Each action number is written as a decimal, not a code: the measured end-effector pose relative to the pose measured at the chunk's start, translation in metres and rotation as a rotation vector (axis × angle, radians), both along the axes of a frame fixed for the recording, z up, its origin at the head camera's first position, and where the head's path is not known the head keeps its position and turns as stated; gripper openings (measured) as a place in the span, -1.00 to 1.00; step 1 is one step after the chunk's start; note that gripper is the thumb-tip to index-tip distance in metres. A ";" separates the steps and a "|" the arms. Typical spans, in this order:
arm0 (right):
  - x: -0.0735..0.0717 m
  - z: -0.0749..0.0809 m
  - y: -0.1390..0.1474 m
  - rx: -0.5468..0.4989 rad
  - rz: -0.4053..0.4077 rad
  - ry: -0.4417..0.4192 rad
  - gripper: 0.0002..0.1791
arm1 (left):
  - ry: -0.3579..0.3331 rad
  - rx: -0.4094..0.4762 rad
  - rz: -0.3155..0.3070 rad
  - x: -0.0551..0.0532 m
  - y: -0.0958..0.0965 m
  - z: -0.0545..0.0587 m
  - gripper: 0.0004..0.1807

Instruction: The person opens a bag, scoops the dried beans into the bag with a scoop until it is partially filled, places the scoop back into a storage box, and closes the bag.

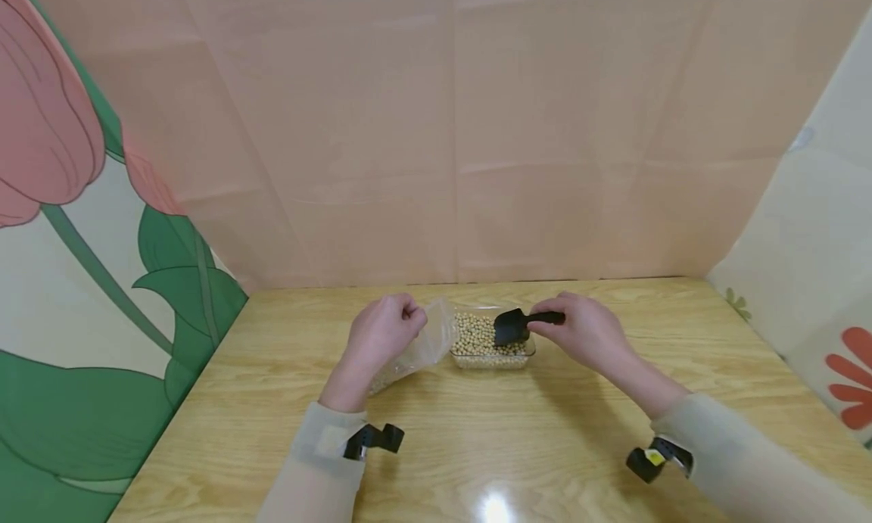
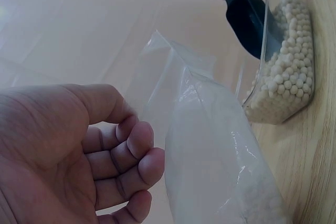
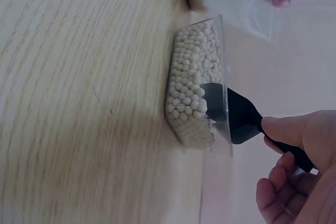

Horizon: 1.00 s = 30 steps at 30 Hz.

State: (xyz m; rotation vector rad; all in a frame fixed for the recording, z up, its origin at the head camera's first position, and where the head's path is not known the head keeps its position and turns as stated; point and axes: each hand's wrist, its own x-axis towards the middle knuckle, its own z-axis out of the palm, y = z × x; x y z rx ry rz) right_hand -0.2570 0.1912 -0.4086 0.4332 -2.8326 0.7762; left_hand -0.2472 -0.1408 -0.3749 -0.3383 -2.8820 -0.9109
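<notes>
A clear rectangular container [image 1: 492, 362] on the table holds many pale round beans [image 1: 473, 332]. My right hand [image 1: 579, 328] grips the handle of a small black scoop [image 1: 509, 328], its blade dipped among the beans at the container's right side. In the right wrist view, the thumb presses along the scoop's handle. My left hand [image 1: 384, 326] pinches the top edge of a clear plastic bag [image 1: 429, 341] just left of the container. Seen from the left wrist, the bag [image 2: 210, 150] slants with its mouth toward the container, and some beans show low inside it.
The light wood table [image 1: 436, 447] reaches back to a pinkish cloth backdrop [image 1: 450, 144]. A panel printed with large flowers [image 1: 54, 129] stands at the left, another with a red flower [image 1: 851, 379] at the right. Each sleeve carries a wrist camera.
</notes>
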 end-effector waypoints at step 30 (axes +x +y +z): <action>-0.012 -0.049 -0.010 -0.389 -0.062 -0.328 -0.56 | 0.007 -0.002 0.000 0.001 -0.002 -0.001 -0.79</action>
